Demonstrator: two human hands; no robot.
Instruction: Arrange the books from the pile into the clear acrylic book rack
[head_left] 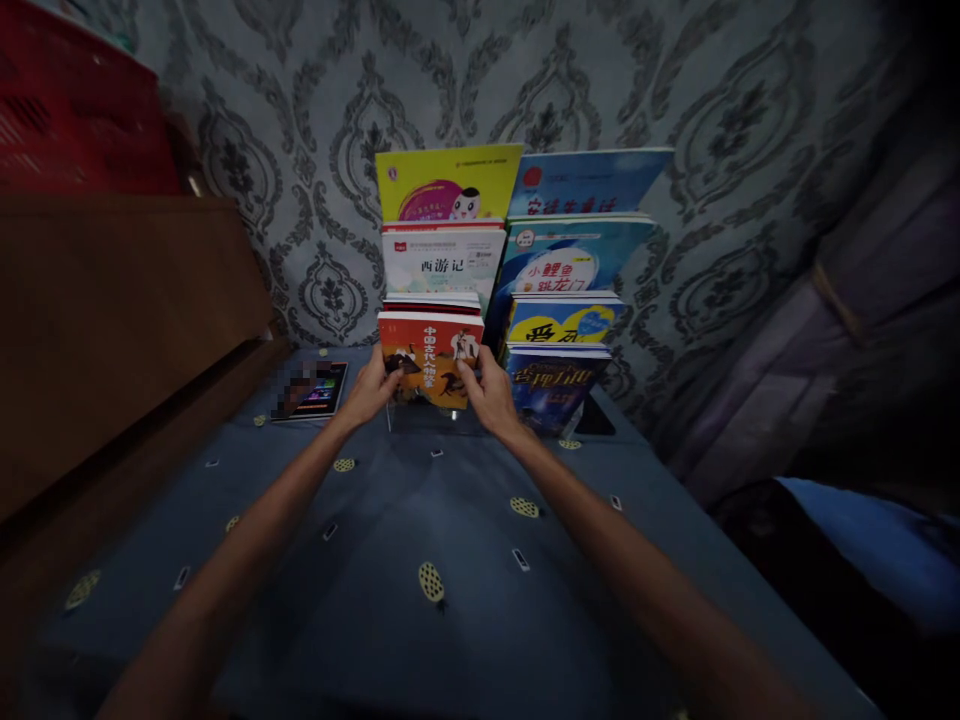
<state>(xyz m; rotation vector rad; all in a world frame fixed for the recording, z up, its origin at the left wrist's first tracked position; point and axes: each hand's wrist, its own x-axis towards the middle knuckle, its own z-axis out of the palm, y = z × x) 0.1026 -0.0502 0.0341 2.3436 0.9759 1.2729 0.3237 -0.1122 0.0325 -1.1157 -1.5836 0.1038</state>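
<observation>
Both my hands grip a red-orange book [431,385] by its sides, its cover facing me with white Chinese characters and small figures. My left hand [373,385] has its thumb on the cover's left part; my right hand [489,388] presses its thumb on the right part. The other fingers are hidden behind. Directly behind stand a white book [442,262] and a taller yellow-green book [405,185] in stepped rows. To the right is a second stepped row: a dark blue book [551,395] in front, then a yellow and blue book [566,322] and light blue books [592,250].
The rows stand on a blue cloth [390,600] with pineapple prints, against a patterned wall [330,200]. A dark book [315,390] lies flat at left. A brown wooden cabinet [112,300] with a red crate [82,110] borders the left; a curtain [772,330] hangs right.
</observation>
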